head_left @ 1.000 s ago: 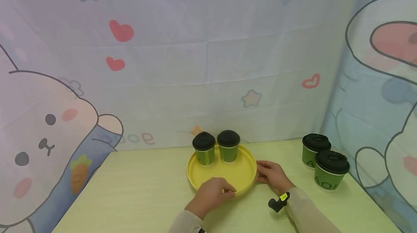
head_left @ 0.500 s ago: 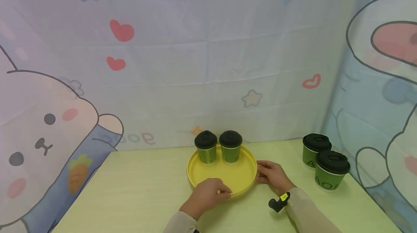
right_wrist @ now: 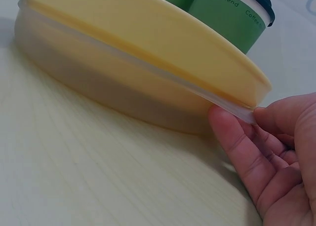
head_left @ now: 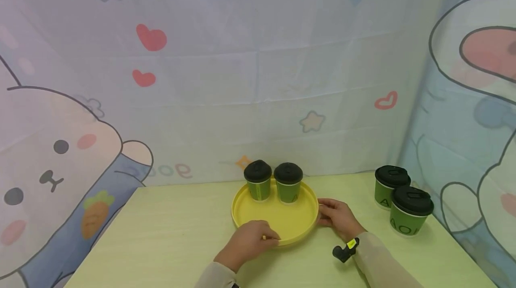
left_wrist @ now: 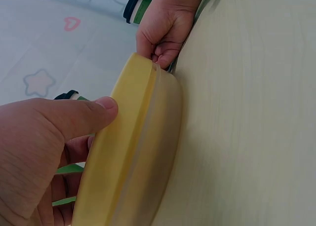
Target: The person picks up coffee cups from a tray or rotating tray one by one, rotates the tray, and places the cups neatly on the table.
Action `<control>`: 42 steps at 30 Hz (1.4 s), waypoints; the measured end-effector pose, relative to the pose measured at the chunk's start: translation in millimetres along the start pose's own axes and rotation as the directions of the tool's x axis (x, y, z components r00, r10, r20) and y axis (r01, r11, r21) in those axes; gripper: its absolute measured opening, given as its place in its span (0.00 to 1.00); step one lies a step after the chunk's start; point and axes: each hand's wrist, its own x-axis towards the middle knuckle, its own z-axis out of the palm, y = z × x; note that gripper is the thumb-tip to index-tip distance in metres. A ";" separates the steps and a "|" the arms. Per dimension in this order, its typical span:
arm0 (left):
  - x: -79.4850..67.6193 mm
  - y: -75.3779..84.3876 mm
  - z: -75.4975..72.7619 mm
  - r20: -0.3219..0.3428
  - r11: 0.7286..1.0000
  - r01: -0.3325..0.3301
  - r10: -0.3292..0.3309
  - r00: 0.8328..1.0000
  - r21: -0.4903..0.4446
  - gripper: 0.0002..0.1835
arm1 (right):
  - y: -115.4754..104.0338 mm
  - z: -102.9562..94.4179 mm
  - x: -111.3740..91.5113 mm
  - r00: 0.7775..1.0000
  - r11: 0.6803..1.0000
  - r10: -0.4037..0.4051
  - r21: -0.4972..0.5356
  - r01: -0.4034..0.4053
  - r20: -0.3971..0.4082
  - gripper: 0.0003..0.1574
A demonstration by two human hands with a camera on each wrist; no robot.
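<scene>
A round yellow turntable (head_left: 260, 218) sits on the table, with two green lidded paper cups, a left cup (head_left: 259, 185) and a right cup (head_left: 288, 187), upright near its back rim. My left hand (head_left: 249, 239) grips the front rim; in the left wrist view the thumb lies outside the yellow rim (left_wrist: 116, 152) and the fingers inside. At the right side, my right hand (head_left: 337, 219) pinches the thin pale edge of the translucent base (right_wrist: 123, 100) below the yellow top, between thumb and a finger.
Two more green cups with black lids, a rear cup (head_left: 388, 187) and a front cup (head_left: 409, 212), stand at the table's right edge. A printed curtain (head_left: 201, 77) hangs behind the pale table (head_left: 173, 234), and another covers the right side.
The turntable's top has turned clockwise seen from above: both cups have shifted right along the back, and my left hand has moved left with the front rim. My right hand has stayed put.
</scene>
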 end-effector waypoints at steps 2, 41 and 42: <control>-1.3 -0.9 -1.1 0.003 1.000 -0.001 0.001 1.000 -0.001 0.06 | 0.7 -0.2 0.1 1.000 1.000 0.007 0.001 -0.007 -0.005 0.28; -4.8 -77.6 7.1 -0.450 0.915 0.231 -0.369 0.813 -0.331 0.26 | 6.2 -1.1 4.4 1.000 1.000 0.003 0.022 -0.003 -0.012 0.26; -4.2 -80.4 8.9 -0.436 0.901 0.227 -0.383 0.814 -0.369 0.26 | 6.0 -0.8 4.4 1.000 1.000 0.000 0.022 0.000 -0.008 0.27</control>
